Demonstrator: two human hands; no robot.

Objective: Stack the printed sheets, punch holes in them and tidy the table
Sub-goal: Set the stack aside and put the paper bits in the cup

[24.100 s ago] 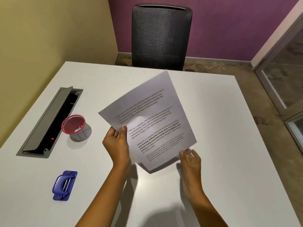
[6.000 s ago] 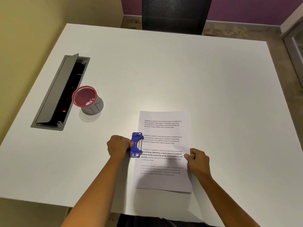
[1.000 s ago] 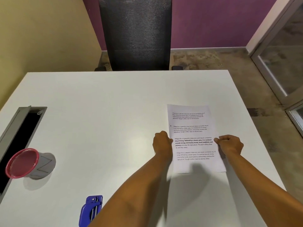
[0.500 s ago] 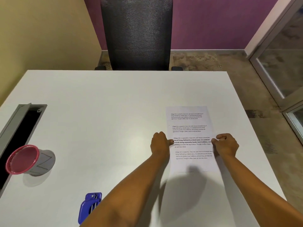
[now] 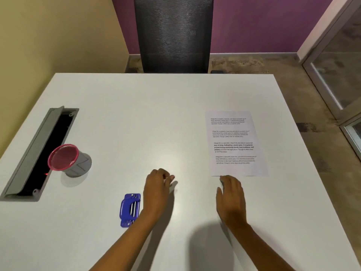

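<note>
From the head view I see both hands have come off the sheets (image 5: 234,143), which lie flat on the table (image 5: 136,114) at right, my left hand (image 5: 156,189) loosely curled beside the blue punch (image 5: 130,209), right hand (image 5: 231,200) spread, both empty

Tabletop (image 5: 136,114): smooth white laminate with a soft sheen, brightest just beyond the left hand (image 5: 156,184). Printed sheets (image 5: 234,141), ahead of the right hand (image 5: 230,196): matt white paper. Hole punch (image 5: 130,210), beside the left wrist: glossy blue plastic with bare metal bars. Cup (image 5: 68,160), far left of the left hand: grey matt body, translucent pink rim. Cable tray (image 5: 37,151): grey matt finish. Chair back (image 5: 173,34): dark ribbed mesh cloth.
</note>
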